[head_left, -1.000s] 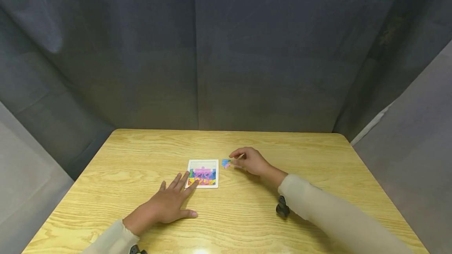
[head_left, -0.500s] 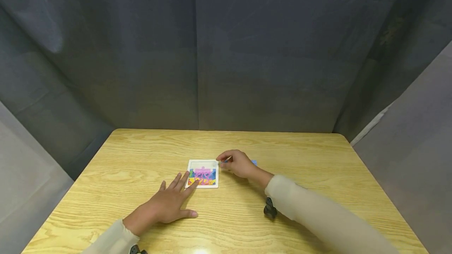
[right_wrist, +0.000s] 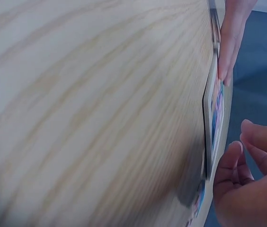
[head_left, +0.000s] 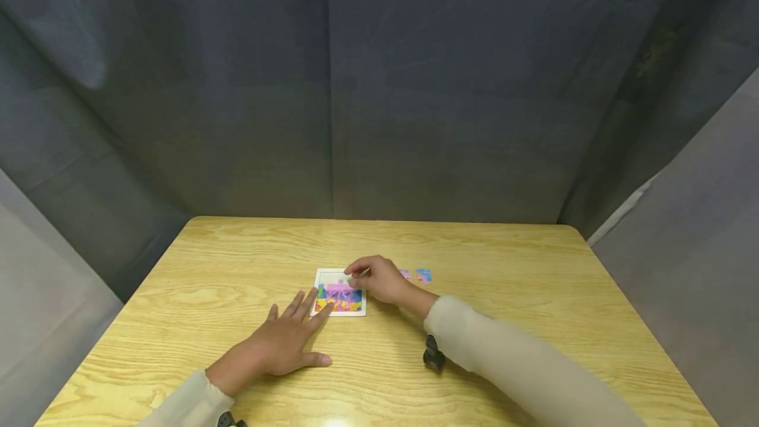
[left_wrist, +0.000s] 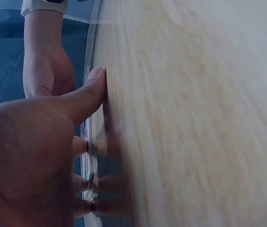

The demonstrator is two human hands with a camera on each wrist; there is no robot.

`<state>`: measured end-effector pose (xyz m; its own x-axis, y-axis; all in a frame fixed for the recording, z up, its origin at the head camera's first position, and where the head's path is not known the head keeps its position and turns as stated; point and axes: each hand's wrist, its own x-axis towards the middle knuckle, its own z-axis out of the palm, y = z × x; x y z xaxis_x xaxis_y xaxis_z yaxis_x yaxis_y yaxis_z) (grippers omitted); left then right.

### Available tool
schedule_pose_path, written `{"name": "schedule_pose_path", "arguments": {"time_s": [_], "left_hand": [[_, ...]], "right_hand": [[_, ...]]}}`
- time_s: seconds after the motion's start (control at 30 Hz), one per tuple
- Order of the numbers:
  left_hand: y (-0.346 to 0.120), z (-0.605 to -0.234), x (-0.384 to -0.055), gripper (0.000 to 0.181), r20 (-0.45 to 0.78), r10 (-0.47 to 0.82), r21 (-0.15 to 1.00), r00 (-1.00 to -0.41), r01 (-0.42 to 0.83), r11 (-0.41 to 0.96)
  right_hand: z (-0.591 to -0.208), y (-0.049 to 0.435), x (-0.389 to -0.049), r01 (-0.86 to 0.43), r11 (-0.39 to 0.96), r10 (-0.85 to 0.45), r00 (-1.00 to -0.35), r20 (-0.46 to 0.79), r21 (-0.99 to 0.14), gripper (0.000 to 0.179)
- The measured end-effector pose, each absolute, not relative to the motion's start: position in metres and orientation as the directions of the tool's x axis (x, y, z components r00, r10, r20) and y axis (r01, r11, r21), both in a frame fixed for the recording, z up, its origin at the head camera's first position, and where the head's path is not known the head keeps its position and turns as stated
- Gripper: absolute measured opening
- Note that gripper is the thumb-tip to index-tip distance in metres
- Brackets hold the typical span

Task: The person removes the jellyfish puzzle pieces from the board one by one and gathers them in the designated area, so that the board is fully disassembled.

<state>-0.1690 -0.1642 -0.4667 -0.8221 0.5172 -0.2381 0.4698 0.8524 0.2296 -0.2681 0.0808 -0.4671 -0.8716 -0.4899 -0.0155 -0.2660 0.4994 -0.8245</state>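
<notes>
A white-framed jigsaw tray (head_left: pixel 319 275) lies on the wooden table. Its lower part holds a pink, blue and yellow picture; the top strip is pale. My left hand (head_left: pixel 283 344) rests palm down at the lower left, fingers spread. Its fingertips touch the tray's left side, and the thumb lies on the table. My right hand (head_left: pixel 379 279) hovers over the tray's upper right, with thumb and index finger curled close together. I see no piece between these fingertips in the head or right wrist view. Puzzle pieces (head_left: pixel 423 275) lie on the table beyond the right hand.
The light wood table (head_left: pixel 504 269) reaches back to a dark curtain (head_left: pixel 445 117). Grey panels (head_left: pixel 682 249) flank it on both sides. In the right wrist view, colourful pieces (right_wrist: pixel 199 199) lie close to the tray's edge.
My right hand has moved left from above the loose pieces to the tray's upper right, uncovering pieces behind it. The left hand and the tray have stayed still.
</notes>
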Motion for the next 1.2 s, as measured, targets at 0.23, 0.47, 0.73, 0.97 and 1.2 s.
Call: {"name": "schedule_pose_path", "arguments": {"time_s": [0.23,0.47,0.73,0.97,1.2], "left_hand": [[-0.162,-0.461,-0.167,0.099,-0.242,0.523,0.230,-0.817,0.475,0.849],[-0.163,-0.462,-0.167,0.099,-0.234,0.531,0.224,-0.815,0.486,0.845],[-0.163,-0.461,-0.166,0.099,-0.236,0.532,0.245,-0.813,0.480,0.842],[-0.163,-0.461,-0.166,0.099,-0.229,0.536,0.239,-0.812,0.487,0.840],[-0.163,-0.462,-0.167,0.099,-0.231,0.537,0.230,-0.811,0.491,0.840]], "right_hand": [[-0.467,0.069,-0.264,-0.265,0.523,-0.490,-0.871,-0.031,-0.810,0.024],[-0.472,0.055,-0.265,-0.296,0.547,-0.503,-0.864,-0.026,-0.783,0.025],[-0.474,0.046,-0.263,-0.302,0.610,-0.504,-0.861,-0.065,-0.733,0.032],[-0.474,0.041,-0.261,-0.299,0.660,-0.479,-0.875,-0.078,-0.689,0.032],[-0.470,0.038,-0.258,-0.289,0.680,-0.464,-0.881,-0.091,-0.674,0.026]]}}
